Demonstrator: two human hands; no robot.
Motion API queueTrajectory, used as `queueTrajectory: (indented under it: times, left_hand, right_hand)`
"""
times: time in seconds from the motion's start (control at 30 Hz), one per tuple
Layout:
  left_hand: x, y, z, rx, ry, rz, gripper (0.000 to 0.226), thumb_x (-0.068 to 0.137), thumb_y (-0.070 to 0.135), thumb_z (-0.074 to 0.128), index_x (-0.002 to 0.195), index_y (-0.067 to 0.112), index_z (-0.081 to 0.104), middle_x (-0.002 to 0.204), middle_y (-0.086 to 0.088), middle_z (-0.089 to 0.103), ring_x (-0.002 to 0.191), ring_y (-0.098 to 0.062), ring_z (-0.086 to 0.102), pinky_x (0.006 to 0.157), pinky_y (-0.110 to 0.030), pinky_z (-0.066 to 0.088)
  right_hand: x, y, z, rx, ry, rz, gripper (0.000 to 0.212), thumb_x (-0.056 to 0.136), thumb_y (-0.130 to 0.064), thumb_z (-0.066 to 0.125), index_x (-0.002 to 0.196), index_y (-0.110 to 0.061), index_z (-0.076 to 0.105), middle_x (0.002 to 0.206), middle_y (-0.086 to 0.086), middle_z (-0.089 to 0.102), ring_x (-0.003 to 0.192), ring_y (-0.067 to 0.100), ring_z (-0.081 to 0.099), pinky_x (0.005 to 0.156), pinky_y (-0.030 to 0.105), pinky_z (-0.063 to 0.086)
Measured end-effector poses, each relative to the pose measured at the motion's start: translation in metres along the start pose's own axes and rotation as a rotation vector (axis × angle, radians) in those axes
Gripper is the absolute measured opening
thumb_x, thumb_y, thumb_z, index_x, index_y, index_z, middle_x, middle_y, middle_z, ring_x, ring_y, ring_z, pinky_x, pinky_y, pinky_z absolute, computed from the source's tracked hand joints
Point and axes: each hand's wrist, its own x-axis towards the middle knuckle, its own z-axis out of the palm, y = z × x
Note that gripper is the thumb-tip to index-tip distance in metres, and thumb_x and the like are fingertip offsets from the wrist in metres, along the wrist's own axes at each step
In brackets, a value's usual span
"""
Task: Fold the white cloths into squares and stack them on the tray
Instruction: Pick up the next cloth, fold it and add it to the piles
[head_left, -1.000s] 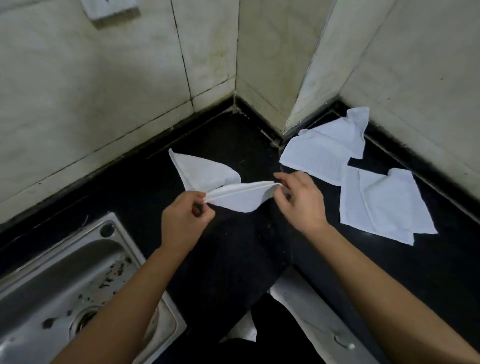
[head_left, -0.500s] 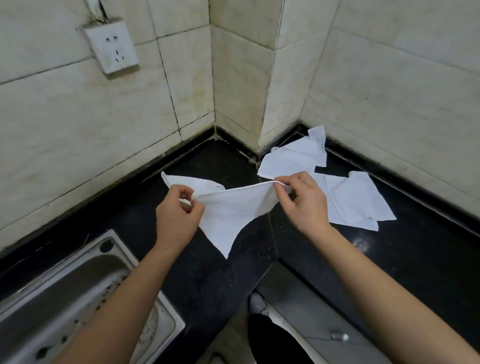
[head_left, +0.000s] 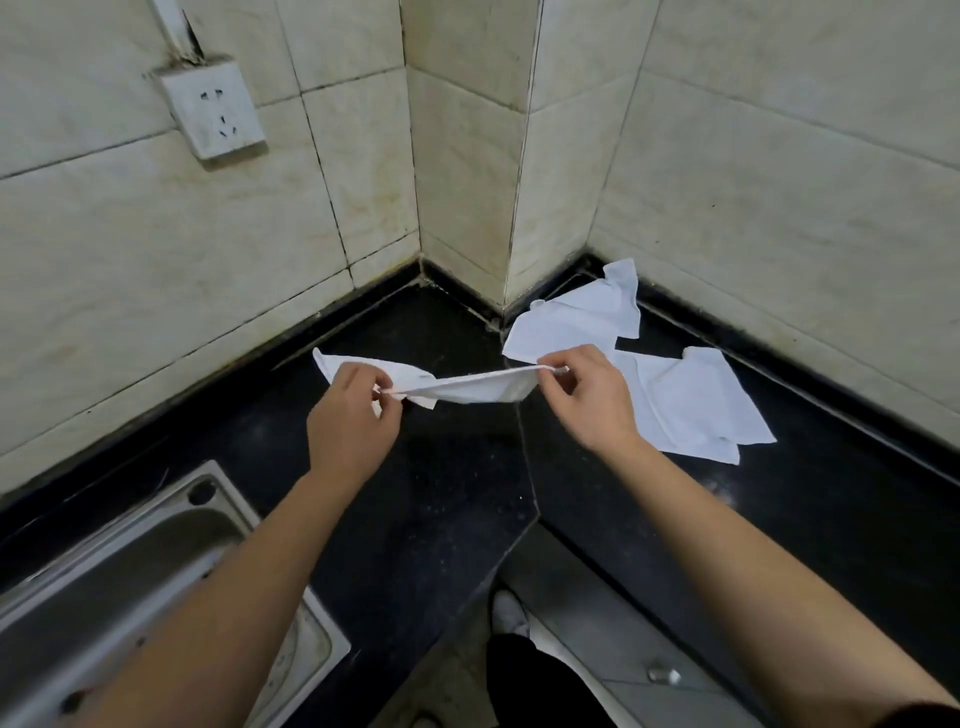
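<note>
Grips are pinching tight: your left hand and right hand are holding white cloth by opposite ends, long axis running left-right.

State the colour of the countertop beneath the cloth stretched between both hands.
Black: the glossy stone countertop shows best in the head view.

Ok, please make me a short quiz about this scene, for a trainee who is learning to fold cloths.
1. True or false: the left hand and the right hand pinch the same cloth.
2. The loose cloths lie: A on a tray; B on the counter; C on the floor.
3. Fill in: the sink is on the person's ____ side.
Key: 1 true; 2 B; 3 left.
</note>
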Motion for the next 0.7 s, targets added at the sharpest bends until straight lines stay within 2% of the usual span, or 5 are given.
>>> queueTrajectory:
  times: [0.1,0.2,0.37,0.57,0.7]
  left_hand:
    - [-0.049,-0.022,0.015,0.156,-0.099,0.124,0.012,0.073,0.005,0.065,0.082,0.010,0.058,0.088,-0.004,0.059,0.081,-0.024,0.053,0.054,-0.028,0.038]
    - [-0.105,-0.047,0.033,0.200,-0.331,0.180,0.010,0.072,0.013,0.053,0.080,0.012,0.058,0.092,-0.003,0.061,0.087,-0.026,0.056,0.060,-0.033,0.047]
    - [-0.176,-0.069,0.043,0.261,-0.701,0.133,0.021,0.061,0.007,0.070,0.075,0.018,0.058,0.101,-0.003,0.071,0.105,-0.028,0.066,0.073,-0.036,0.053]
    - [-0.196,-0.081,0.037,0.169,-0.814,0.022,0.012,0.072,0.017,0.055,0.083,0.021,0.058,0.098,0.005,0.064,0.106,-0.020,0.057,0.078,-0.033,0.041]
    - [-0.175,-0.084,0.037,-0.038,-0.789,-0.333,0.012,0.082,0.017,0.067,0.085,0.028,0.064,0.092,0.010,0.066,0.094,-0.012,0.059,0.080,-0.027,0.044]
  right_hand:
    - [-0.040,0.027,0.018,-0.063,-0.171,0.000,0.014,0.090,-0.026,0.067,0.103,-0.023,0.072,0.098,-0.009,0.060,0.081,0.010,0.062,0.074,0.026,0.049]
    - [-0.082,0.055,0.043,-0.147,-0.425,0.031,0.017,0.089,-0.018,0.066,0.105,-0.019,0.073,0.105,-0.001,0.063,0.087,0.018,0.066,0.081,0.034,0.054]
    - [-0.136,0.081,0.070,-0.289,-0.727,0.091,0.023,0.094,-0.019,0.057,0.113,-0.021,0.070,0.119,0.001,0.060,0.097,0.025,0.066,0.088,0.038,0.053]
    - [-0.151,0.089,0.072,-0.263,-0.747,0.070,0.022,0.092,-0.016,0.059,0.109,-0.020,0.072,0.116,0.000,0.062,0.095,0.023,0.066,0.087,0.036,0.053]
    - [-0.130,0.089,0.075,-0.113,-0.618,0.188,0.018,0.089,-0.016,0.068,0.105,-0.020,0.075,0.102,-0.003,0.066,0.086,0.015,0.065,0.086,0.029,0.053]
